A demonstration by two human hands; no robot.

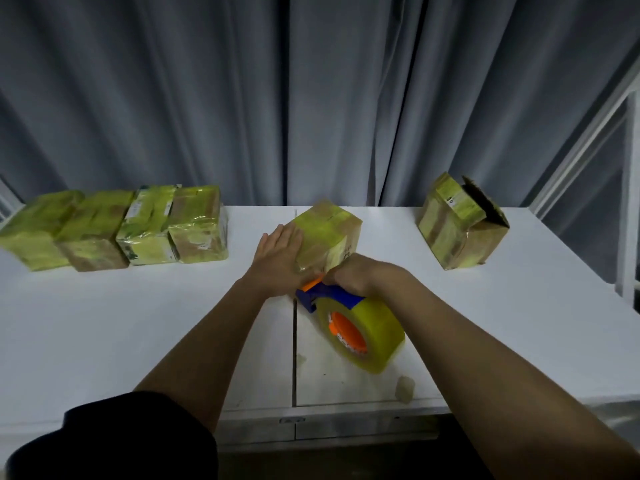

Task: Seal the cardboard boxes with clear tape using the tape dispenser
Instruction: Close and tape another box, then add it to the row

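At centre frame, the box in hand (327, 233) sits on the white table (138, 323), already banded in tape. Left hand (282, 256) lies flat against its side, fingers straight and together. Right hand (349, 275) is curled round the tape dispenser (349, 315), whose nose touches the box's near lower edge. Judged: this strip is nearly finished. Four wrapped boxes (114, 228) stand in a row at left, apparently done. One box (462, 223) at right has an open flap, so work remains. Grey curtains (311, 98) hang behind; tape scraps (404, 388) litter the near table edge.
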